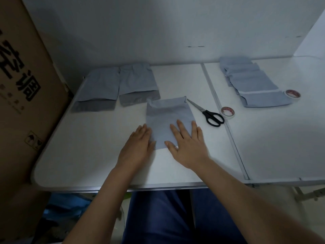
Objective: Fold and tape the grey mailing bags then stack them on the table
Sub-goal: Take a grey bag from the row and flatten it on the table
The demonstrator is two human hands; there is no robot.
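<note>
A grey bag [168,120] lies flat on the white table [98,152] at the centre of the frame, its far edge folded over. The left hand [139,145] lies flat with straight fingers on the bag's near left edge. The right hand [188,143] lies flat and spread on the bag's near right corner, its thumb pointing left across the near edge. Neither hand grips anything.

Just right of the bag lie black-handled scissors [207,112], blades pointing to the upper left. Beside their handles sits a tape roll [228,112], near the table's seam. In the upper left, two more bags [112,87] lie side by side, flaps toward the viewer. In the upper right a row of overlapping bags [253,83] runs back toward the wall, with a second roll [292,93] touching its near right end. A cardboard box [22,95] stands at the left edge of the frame.
</note>
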